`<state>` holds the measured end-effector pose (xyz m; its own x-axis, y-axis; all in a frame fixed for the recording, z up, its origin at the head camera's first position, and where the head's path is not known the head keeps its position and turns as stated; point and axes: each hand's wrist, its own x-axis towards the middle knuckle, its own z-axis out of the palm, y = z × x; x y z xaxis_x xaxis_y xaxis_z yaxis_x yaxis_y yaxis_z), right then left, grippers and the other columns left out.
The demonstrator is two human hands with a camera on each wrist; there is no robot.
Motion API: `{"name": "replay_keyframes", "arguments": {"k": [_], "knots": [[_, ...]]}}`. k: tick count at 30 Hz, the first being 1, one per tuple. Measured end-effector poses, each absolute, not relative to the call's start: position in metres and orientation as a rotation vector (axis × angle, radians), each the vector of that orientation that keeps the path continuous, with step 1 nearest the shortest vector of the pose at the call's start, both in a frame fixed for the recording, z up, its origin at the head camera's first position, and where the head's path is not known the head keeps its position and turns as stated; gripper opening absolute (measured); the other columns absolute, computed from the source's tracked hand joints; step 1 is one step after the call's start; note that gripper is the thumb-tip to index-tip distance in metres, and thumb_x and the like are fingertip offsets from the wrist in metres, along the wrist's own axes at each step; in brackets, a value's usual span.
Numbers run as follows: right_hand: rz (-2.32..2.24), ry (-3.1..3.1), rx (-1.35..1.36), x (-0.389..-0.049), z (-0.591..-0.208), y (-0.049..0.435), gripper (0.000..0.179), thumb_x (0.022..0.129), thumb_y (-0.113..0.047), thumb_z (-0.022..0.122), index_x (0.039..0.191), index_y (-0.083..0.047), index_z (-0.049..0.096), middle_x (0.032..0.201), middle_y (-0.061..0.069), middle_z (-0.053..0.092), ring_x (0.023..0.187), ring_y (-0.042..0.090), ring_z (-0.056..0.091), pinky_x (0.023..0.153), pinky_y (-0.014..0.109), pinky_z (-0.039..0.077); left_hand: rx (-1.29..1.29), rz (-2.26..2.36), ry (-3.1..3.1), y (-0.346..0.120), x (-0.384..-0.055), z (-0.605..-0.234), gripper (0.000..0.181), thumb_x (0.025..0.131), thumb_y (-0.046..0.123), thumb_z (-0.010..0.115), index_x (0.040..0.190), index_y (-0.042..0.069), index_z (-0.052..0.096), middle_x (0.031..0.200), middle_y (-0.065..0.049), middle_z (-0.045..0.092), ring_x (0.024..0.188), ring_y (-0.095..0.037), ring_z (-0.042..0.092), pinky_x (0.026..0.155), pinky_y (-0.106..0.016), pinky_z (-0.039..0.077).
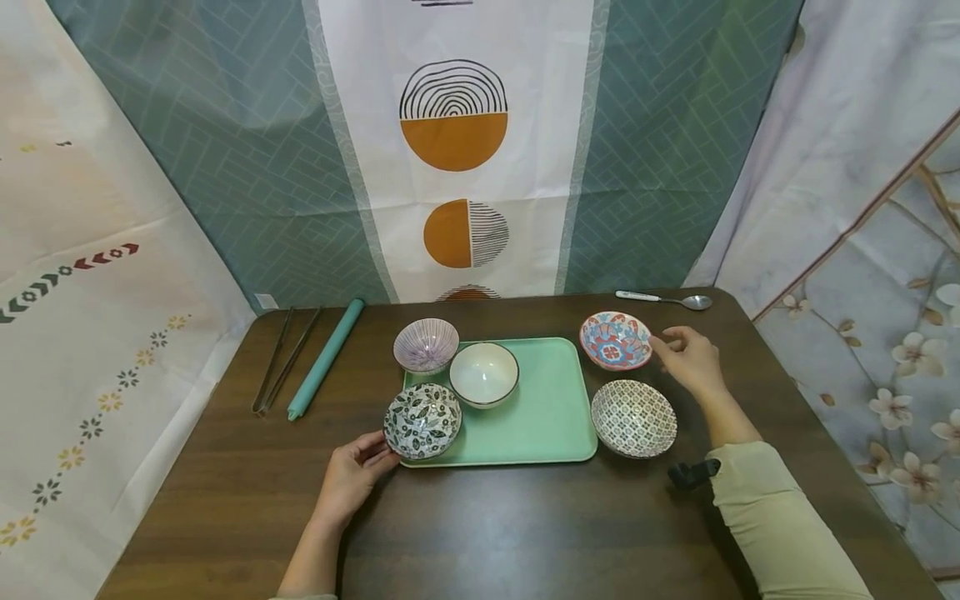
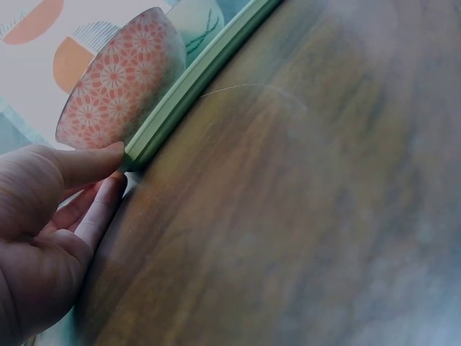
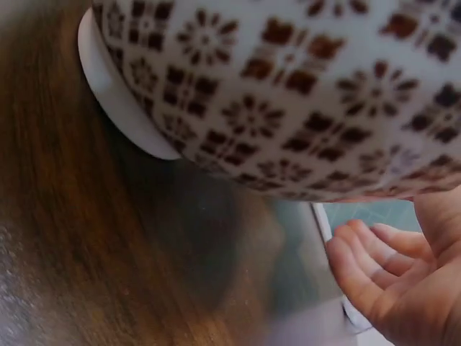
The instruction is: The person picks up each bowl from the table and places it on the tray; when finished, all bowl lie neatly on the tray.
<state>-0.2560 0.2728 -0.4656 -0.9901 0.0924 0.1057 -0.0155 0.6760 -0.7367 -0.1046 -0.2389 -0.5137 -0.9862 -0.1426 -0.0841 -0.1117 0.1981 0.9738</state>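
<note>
My left hand (image 1: pixel 357 475) pinches the near-left corner of a green tray (image 1: pixel 540 400), the thumb above and fingers below. Right beside it on the tray sits a leaf-patterned bowl (image 1: pixel 423 421), whose outside shows red flowers in the left wrist view. A white bowl (image 1: pixel 484 375) and a purple-striped bowl (image 1: pixel 426 346) stand behind. My right hand (image 1: pixel 692 360) is at the right rim of a red-and-blue bowl (image 1: pixel 616 341), fingers loosely bent; its thumb is partly hidden in the right wrist view. A brown-patterned bowl (image 3: pixel 288 94) stands nearer, below that hand.
Metal tongs (image 1: pixel 285 362) and a teal rolled cylinder (image 1: pixel 326 360) lie at the table's left. A spoon (image 1: pixel 667 299) lies along the back right edge. Patterned cloths hang behind and at both sides of the brown wooden table (image 1: pixel 510 533).
</note>
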Motion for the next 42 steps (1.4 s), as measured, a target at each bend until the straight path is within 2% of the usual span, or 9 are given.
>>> {"name": "replay_keyframes", "arguments": {"k": [2,4,7,14,19,28,35,42], "knots": [[1.262,-2.790,-0.054,-0.257,-0.469,0.274,0.060,0.102,-0.039,0.060,0.135,0.011,0.052,0.102,0.026,0.072,0.081,0.032,0.073,0.090,0.049,0.055,0.255,-1.957,-2.412,-0.239,-0.103,-0.514,0.041,0.087,-0.010,0.073,0.127,-0.013,0.063,0.124,-0.027,0.065,0.099,-0.007,0.066,0.084,-0.019,0.056],[1.346,-2.813,-0.032,-0.259,-0.472,0.275,0.061,0.103,-0.037,0.059,0.136,0.013,0.050,0.104,0.027,0.071,0.078,0.027,0.074,0.077,0.039,0.061,0.251,-1.958,-2.405,-0.239,-0.102,-0.515,0.041,0.087,-0.010,0.073,0.126,-0.013,0.063,0.123,-0.028,0.065,0.099,-0.008,0.067,0.084,-0.019,0.056],[1.521,-2.815,-0.001,-0.262,-0.474,0.274,0.061,0.104,-0.032,0.058,0.138,0.016,0.046,0.103,0.026,0.070,0.077,0.018,0.074,0.071,0.028,0.061,0.245,-1.965,-2.394,-0.239,-0.101,-0.516,0.041,0.086,-0.012,0.073,0.126,-0.014,0.063,0.123,-0.028,0.065,0.099,-0.009,0.067,0.084,-0.019,0.056],[1.903,-2.714,-0.013,-0.267,-0.477,0.270,0.059,0.107,-0.019,0.053,0.143,0.023,0.034,0.096,0.017,0.071,0.072,0.007,0.071,0.074,0.027,0.061,0.221,-1.960,-2.391,-0.239,-0.101,-0.516,0.040,0.086,-0.014,0.072,0.124,-0.016,0.062,0.121,-0.030,0.064,0.097,-0.007,0.067,0.084,-0.018,0.056],[1.912,-2.693,-0.073,-0.269,-0.480,0.268,0.058,0.106,-0.017,0.054,0.142,0.023,0.035,0.086,0.006,0.071,0.068,0.004,0.069,0.071,0.023,0.060,0.217,-1.961,-2.396,-0.239,-0.101,-0.516,0.041,0.086,-0.014,0.072,0.125,-0.016,0.062,0.122,-0.030,0.064,0.097,-0.007,0.067,0.084,-0.018,0.056],[1.908,-2.636,-0.069,-0.272,-0.480,0.264,0.049,0.103,-0.006,0.054,0.135,0.028,0.040,0.097,0.023,0.067,0.065,0.005,0.069,0.070,0.025,0.060,0.234,-1.973,-2.399,-0.238,-0.103,-0.514,0.041,0.086,-0.013,0.072,0.127,-0.014,0.063,0.124,-0.029,0.064,0.101,-0.013,0.067,0.085,-0.019,0.056],[1.948,-2.611,-0.012,-0.274,-0.465,0.259,0.044,0.103,-0.002,0.052,0.132,0.028,0.043,0.085,0.015,0.068,0.065,0.006,0.070,0.069,0.026,0.061,0.219,-1.953,-2.416,-0.239,-0.104,-0.512,0.041,0.087,-0.011,0.073,0.127,-0.013,0.063,0.124,-0.028,0.064,0.103,-0.016,0.068,0.085,-0.019,0.056],[1.894,-2.703,0.106,-0.276,-0.448,0.242,0.043,0.102,-0.003,0.054,0.133,0.025,0.045,0.090,0.018,0.070,0.068,0.007,0.071,0.071,0.027,0.061,0.218,-1.958,-2.415,-0.240,-0.106,-0.514,0.042,0.087,-0.012,0.072,0.127,-0.013,0.062,0.124,-0.028,0.064,0.100,-0.009,0.067,0.084,-0.018,0.055]]}}
